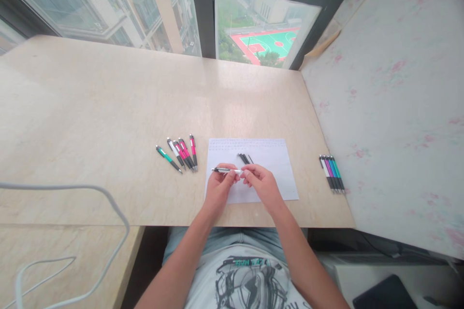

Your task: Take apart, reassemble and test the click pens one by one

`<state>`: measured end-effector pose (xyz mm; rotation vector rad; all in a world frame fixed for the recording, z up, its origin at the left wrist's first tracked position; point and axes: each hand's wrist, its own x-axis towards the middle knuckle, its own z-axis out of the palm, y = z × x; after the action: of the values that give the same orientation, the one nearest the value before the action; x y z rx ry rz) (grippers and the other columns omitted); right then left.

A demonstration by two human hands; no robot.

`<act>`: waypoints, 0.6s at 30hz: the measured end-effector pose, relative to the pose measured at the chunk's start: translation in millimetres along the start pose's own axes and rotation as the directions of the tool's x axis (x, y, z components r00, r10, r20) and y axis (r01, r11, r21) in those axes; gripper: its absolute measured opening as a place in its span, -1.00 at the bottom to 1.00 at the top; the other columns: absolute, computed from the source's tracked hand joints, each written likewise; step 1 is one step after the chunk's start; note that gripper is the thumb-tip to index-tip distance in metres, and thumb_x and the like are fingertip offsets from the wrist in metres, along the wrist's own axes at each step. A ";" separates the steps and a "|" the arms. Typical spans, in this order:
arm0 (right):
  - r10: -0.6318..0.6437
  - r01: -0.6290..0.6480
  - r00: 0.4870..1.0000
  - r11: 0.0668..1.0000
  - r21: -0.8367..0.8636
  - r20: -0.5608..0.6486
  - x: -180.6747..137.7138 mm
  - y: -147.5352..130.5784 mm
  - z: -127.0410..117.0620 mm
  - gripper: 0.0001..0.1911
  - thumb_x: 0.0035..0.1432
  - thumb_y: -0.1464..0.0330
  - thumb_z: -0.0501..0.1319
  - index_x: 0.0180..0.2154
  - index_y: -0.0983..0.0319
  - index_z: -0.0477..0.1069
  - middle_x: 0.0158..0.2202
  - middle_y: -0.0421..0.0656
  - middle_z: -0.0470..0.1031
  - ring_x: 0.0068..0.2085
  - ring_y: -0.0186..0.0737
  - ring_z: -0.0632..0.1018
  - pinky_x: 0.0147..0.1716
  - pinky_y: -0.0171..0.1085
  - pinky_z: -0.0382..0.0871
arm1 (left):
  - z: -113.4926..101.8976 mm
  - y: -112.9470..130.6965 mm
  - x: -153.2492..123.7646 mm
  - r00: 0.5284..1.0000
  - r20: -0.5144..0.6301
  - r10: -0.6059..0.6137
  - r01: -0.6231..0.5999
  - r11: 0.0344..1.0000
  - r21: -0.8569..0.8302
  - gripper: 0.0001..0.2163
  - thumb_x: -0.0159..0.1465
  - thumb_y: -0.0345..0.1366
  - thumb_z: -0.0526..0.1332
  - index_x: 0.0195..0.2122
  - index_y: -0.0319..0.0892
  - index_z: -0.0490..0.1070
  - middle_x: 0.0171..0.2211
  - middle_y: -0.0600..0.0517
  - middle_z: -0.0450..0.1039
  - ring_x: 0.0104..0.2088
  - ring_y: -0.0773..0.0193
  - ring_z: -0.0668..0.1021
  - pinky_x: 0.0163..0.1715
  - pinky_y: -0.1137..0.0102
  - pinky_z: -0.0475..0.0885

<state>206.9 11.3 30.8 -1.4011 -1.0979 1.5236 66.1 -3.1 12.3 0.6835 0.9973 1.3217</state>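
Note:
My left hand (pixel 222 184) and my right hand (pixel 261 182) are closed together on a white and black pen (pixel 224 170), held level over a sheet of white paper (pixel 275 164). The pen's dark tip points left, beyond my left fingers. My right fingers pinch its right end. A few thin black pen parts (pixel 245 158) lie on the paper just beyond my hands.
Several pink, teal and white pens (pixel 179 152) lie in a fan left of the paper. Another row of several pens (pixel 332 173) lies at the desk's right edge, by the wall. A white cable (pixel 108 198) loops across the lower left. Windows stand beyond the desk.

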 end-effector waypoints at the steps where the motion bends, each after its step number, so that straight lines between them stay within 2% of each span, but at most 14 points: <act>1: 0.022 -0.022 1.000 0.997 0.071 0.003 0.0 1.5 4.0 -0.77 0.10 0.22 0.28 -0.24 0.22 0.52 -0.41 -0.17 0.55 -0.41 -0.29 0.50 -0.40 -0.29 0.35 | 0.7 2.3 -0.5 1.000 -0.008 0.008 -0.008 0.998 0.056 -0.86 0.21 -0.25 0.32 -0.27 -0.17 0.43 -0.38 0.07 0.45 -0.41 0.37 0.49 -0.33 0.43 0.39; 6: 0.161 -0.169 0.985 0.898 0.407 0.055 0.2 8.4 11.3 -0.75 0.00 0.22 0.39 -0.30 0.23 0.55 -0.42 -0.19 0.51 -0.42 -0.37 0.44 -0.41 -0.35 0.32 | 7.2 20.1 -3.0 0.999 0.015 0.049 -0.051 0.912 0.407 -0.86 0.19 -0.23 0.32 -0.30 -0.16 0.44 -0.39 0.05 0.49 -0.39 0.29 0.54 -0.34 0.39 0.43; 9: 0.200 -0.216 0.976 0.860 0.462 0.084 -0.2 9.9 10.2 -0.72 -0.05 0.21 0.42 -0.31 0.25 0.57 -0.39 -0.17 0.52 -0.43 -0.38 0.44 -0.44 -0.38 0.32 | 8.4 25.6 -2.2 0.999 0.014 0.051 -0.052 0.884 0.465 -0.86 0.19 -0.22 0.31 -0.31 -0.16 0.45 -0.39 0.03 0.51 -0.39 0.27 0.55 -0.34 0.38 0.43; 14: 0.178 -0.195 0.981 0.893 0.405 0.080 -2.0 9.6 9.5 -0.69 -0.02 0.19 0.40 -0.28 0.27 0.56 -0.38 -0.14 0.53 -0.41 -0.35 0.47 -0.43 -0.36 0.35 | 3.9 19.3 -0.5 0.995 -0.104 0.003 0.026 0.960 0.279 -0.83 0.14 -0.22 0.36 -0.32 -0.18 0.46 -0.40 0.04 0.50 -0.37 0.28 0.52 -0.30 0.38 0.40; 18: 0.110 -0.106 0.994 0.965 0.239 -0.005 -0.8 9.6 -0.3 -0.70 0.03 0.18 0.34 -0.25 0.25 0.55 -0.36 -0.12 0.56 -0.37 -0.28 0.52 -0.36 -0.29 0.40 | 2.7 12.3 -2.3 0.986 -0.119 -0.114 0.117 0.993 0.019 -0.81 0.13 -0.22 0.36 -0.30 -0.19 0.46 -0.44 0.07 0.44 -0.39 0.33 0.48 -0.30 0.41 0.37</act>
<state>207.3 7.4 22.0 -1.3232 -0.8075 1.6571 62.9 -3.1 24.7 0.5639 1.1340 1.2604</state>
